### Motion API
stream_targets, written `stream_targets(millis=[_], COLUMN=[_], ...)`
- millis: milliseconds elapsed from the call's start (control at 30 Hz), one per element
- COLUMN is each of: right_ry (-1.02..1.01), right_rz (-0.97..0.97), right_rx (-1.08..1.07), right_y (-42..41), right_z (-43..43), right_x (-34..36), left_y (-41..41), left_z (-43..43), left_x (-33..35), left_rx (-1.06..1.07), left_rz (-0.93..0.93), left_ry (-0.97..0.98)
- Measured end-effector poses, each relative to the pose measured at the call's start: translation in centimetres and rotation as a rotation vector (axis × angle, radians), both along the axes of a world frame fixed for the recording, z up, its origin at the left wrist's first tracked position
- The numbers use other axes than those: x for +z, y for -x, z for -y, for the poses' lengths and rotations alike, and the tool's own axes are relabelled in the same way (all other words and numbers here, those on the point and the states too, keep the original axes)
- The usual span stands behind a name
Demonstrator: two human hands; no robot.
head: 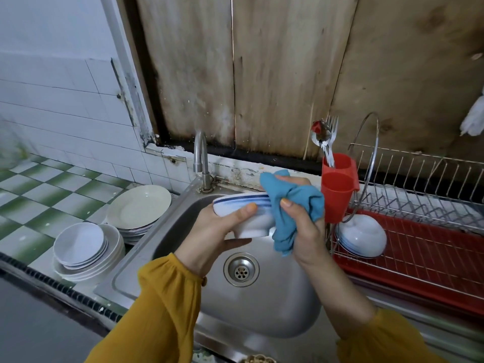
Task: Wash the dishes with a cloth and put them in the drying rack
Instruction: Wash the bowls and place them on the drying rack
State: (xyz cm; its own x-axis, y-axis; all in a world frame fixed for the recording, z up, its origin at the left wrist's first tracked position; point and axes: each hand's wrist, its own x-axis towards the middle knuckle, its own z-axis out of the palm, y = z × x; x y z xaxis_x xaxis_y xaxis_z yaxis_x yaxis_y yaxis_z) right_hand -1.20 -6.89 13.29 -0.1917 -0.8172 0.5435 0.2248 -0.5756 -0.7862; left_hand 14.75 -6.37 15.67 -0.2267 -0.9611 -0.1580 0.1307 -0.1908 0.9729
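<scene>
Head view: left hand curls its fingers round the blue-rimmed bowl, right hand pinches the cloth against it. Likely light, slippery, breakable: grip rim and foot.

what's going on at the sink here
A person is washing up over the steel sink. The left hand holds a white bowl tipped on its side, and the right hand grips a blue cloth against its rim. An upturned bowl sits in the drying rack. A stack of plates and a stack of bowls stand left of the sink.
</scene>
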Motion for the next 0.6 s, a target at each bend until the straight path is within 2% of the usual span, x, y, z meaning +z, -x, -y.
stream_targets(millis=[67, 100, 167, 200, 233, 267, 333, 367, 400, 467, 600], right_ry=[-0.087, -0.166, -0.323, -0.361, -0.377, -0.362, -0.274, -0.242, -0.258, -0.317, -0.350], right_rz=[-0.023, 0.015, 0.135, 0.146, 0.073, -0.109, -0.724, -0.934, -1.044, -1.008, -0.846], right_rx=[0.103, 0.106, 0.089, 0.054, 0.004, -0.076, -0.270, -0.292, -0.273, -0.153, 0.355], right_y=[0.8, 1.1, 1.4, 1.2, 0.9, 0.6, -0.4, -1.1, -1.9, -2.8, -0.8], right_z=[0.2, 0.3, 0.2, 0.3, 0.2, 0.2, 0.0, -0.1, -0.3, -1.0, -1.0], right_x=[0.6, 1.2, 2.9, 3.8, 4.6, 5.1, 5.7, 5.5, 5.1, 4.5, 5.0], left_y=[-0.4, -0.7, -0.8, -0.7, -0.6, -0.4, 0.0, 0.2, 0.2, 0.0, -1.4], left_z=[0.1, 0.1, 0.0, -0.1, -0.3, -0.5, -0.6, -0.6, -0.5, 0.0, -0.1], left_x=[-0.3, -0.6, -1.0, -1.1, -1.1, -1.0, -0.8, -0.8, -1.0, -1.7, -1.9], left_rx=[0.002, 0.001, 0.029, 0.062, 0.091, 0.102, 0.061, 0.024, 0.000, -0.014, 0.016], left_rz=[-0.042, -0.006, 0.173, 0.266, 0.331, 0.362, 0.377, 0.387, 0.402, 0.410, 0.426], left_ry=[0.079, 0.143, 0.298, 0.360, 0.404, 0.442, 0.515, 0.540, 0.560, 0.606, 0.638])
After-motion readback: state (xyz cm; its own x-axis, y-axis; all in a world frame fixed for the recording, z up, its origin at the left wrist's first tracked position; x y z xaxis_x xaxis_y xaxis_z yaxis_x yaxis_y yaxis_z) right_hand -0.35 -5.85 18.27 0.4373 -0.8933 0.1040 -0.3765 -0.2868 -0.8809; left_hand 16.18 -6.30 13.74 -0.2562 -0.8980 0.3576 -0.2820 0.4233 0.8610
